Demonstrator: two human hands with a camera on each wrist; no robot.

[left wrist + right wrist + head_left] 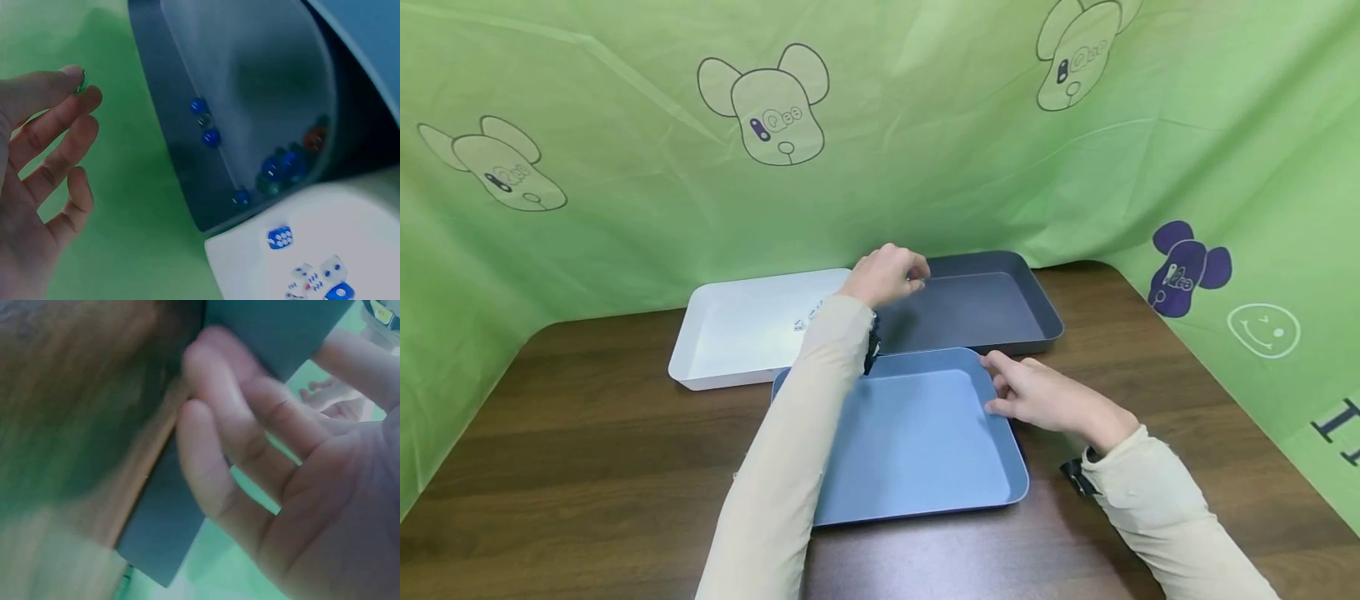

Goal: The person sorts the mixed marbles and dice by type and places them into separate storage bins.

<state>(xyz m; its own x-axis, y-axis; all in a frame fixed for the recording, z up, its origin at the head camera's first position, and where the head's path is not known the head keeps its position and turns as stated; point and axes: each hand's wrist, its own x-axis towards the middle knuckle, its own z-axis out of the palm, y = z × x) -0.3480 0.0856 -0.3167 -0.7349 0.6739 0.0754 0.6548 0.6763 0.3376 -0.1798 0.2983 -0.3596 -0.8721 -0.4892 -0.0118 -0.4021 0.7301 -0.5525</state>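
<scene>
My left hand (887,275) is raised over the left end of the dark grey tray (977,304), near the white tray (737,325). Between its thumb and index fingertip it pinches a small green glass marble (82,81), while the other fingers are loosely bent. Glass marbles (273,169), mostly blue with some clear and an orange-red one, lie along the edges of the dark tray. At the front, the right hand (1045,396) grips the right rim of the blue tray (917,442), fingers along its outer wall and thumb at the inner side.
Blue and white dice (280,237) lie in the white tray, at its end by the dark tray. All three trays sit close together on a brown wooden table (587,450). A green printed cloth (625,225) rises behind and at both sides.
</scene>
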